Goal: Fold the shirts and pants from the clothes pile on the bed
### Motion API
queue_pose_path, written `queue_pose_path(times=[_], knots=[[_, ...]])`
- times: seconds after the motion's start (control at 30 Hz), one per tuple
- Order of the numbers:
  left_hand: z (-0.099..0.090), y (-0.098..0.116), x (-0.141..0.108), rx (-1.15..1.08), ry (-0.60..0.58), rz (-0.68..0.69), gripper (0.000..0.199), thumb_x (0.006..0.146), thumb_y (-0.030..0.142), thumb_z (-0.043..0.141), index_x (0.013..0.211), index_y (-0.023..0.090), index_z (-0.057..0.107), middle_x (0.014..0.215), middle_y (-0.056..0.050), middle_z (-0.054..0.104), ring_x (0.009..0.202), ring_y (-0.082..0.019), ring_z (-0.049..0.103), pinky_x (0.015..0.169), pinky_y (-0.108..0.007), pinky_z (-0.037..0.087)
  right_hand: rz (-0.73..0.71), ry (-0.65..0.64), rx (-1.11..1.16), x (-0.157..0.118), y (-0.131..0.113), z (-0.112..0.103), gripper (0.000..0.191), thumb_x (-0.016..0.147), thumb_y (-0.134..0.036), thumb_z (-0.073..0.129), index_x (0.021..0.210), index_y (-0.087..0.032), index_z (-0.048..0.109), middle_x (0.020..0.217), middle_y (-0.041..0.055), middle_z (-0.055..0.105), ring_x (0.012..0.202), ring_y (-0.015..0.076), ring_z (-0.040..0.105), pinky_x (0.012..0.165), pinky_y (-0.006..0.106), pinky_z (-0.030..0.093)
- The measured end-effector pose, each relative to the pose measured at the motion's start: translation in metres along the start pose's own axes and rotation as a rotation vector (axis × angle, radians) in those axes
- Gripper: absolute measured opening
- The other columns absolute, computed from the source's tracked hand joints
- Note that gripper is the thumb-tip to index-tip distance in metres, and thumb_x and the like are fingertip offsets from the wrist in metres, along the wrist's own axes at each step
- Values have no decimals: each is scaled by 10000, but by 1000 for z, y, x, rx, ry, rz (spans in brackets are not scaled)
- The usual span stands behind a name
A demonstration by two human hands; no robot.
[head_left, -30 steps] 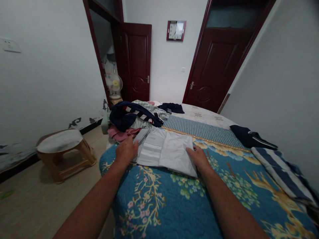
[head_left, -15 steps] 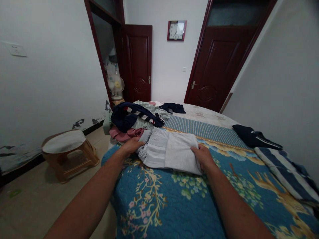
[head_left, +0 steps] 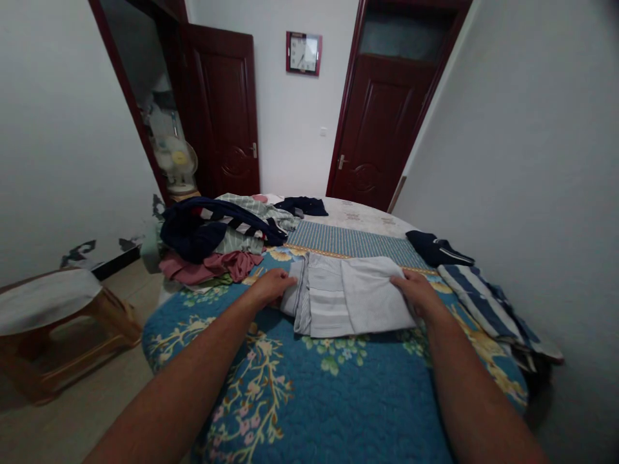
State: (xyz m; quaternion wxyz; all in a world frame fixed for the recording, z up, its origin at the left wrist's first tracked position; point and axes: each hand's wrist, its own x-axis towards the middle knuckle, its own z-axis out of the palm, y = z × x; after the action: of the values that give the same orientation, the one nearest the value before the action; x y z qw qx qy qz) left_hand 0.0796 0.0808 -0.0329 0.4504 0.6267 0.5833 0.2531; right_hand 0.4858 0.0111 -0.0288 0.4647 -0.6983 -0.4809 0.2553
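Observation:
A light grey striped garment (head_left: 333, 296), folded into a flat bundle, lies across the blue flowered cover (head_left: 358, 399). My left hand (head_left: 273, 288) pinches its left end, where the cloth is bunched in narrow folds. At the opposite end my right hand (head_left: 413, 293) grips the edge between thumb and fingers. The middle of the bundle rests flat between both hands. I cannot tell what kind of garment it is. The fingertips under the cloth are partly hidden.
Left of the bundle is a heap with a navy garment (head_left: 193, 235) and pink cloth (head_left: 213, 267). A dark folded garment (head_left: 438, 249) and blue-and-white striped clothing (head_left: 476, 299) lie at the right. A stool (head_left: 91, 322) stands at the lower left; navy cloth (head_left: 304, 206) lies farther back.
The view has turned right. The bundle and both hands have shifted right, away from the clothes heap, and its left end is now pulled straighter. Both hands still hold the cloth.

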Motion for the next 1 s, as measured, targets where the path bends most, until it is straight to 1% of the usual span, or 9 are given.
queue_pose_path(times=[0.2,0.3,0.4,0.53,0.67,0.77,0.87,0.93,1.0], knots=[[-3,-13,5,-103,21,54,342,779,511,750,778,193,624,561,39,497,477,-127,483,438,-224,354,-27,-14,-142,2,-27,0,272,735,-348,689,901,-166,805,823,55,772,782,242,672,681,292,455],[-6,-18,3,-194,-1,25,409,764,516,764,989,185,680,622,36,563,498,-133,540,454,-220,402,-103,-29,-285,3,-58,1,169,744,-311,709,816,-178,786,783,48,753,758,232,650,683,287,439],[-7,-19,1,-237,-11,43,559,768,443,775,1248,194,633,652,50,585,507,-127,548,468,-211,409,-212,-121,-396,1,-95,12,172,789,-265,685,891,-182,796,916,74,785,838,243,673,740,287,454],[-7,-20,-3,-275,-21,130,535,813,393,729,1297,221,577,628,85,540,482,-121,510,461,-203,397,-344,-218,-512,-7,-142,48,254,860,-225,638,1057,-179,791,1115,118,787,953,259,691,801,294,461],[-8,-21,-6,-302,-60,151,339,815,422,699,1078,226,612,632,82,522,497,-114,511,477,-197,415,-398,-264,-597,-25,-174,108,239,886,-207,611,1062,-183,772,1088,126,784,939,253,692,805,298,462],[-8,-20,-7,-327,-78,125,369,826,559,677,927,207,633,642,54,530,533,-130,535,500,-223,447,-367,-285,-523,-45,-180,159,205,894,-241,642,1065,-180,738,1021,112,775,864,233,702,779,298,480],[-8,-22,-6,-353,-55,83,549,883,720,545,848,184,663,670,-13,608,559,-170,570,521,-278,469,-193,-423,-322,-64,-170,195,213,944,-346,633,1070,-182,688,856,52,737,660,176,678,677,270,493],[-9,-24,-4,-271,17,124,593,925,725,474,795,181,669,706,-56,657,596,-195,596,535,-294,457,-141,-498,-203,-70,-158,202,230,989,-379,563,1034,-186,680,836,34,721,619,152,671,648,251,499],[-10,-25,-1,-147,96,198,503,937,632,523,755,185,664,747,-72,684,658,-212,621,555,-293,440,-231,-432,-195,-72,-142,197,248,1004,-338,502,1001,-188,699,902,50,738,712,162,702,711,262,525]])
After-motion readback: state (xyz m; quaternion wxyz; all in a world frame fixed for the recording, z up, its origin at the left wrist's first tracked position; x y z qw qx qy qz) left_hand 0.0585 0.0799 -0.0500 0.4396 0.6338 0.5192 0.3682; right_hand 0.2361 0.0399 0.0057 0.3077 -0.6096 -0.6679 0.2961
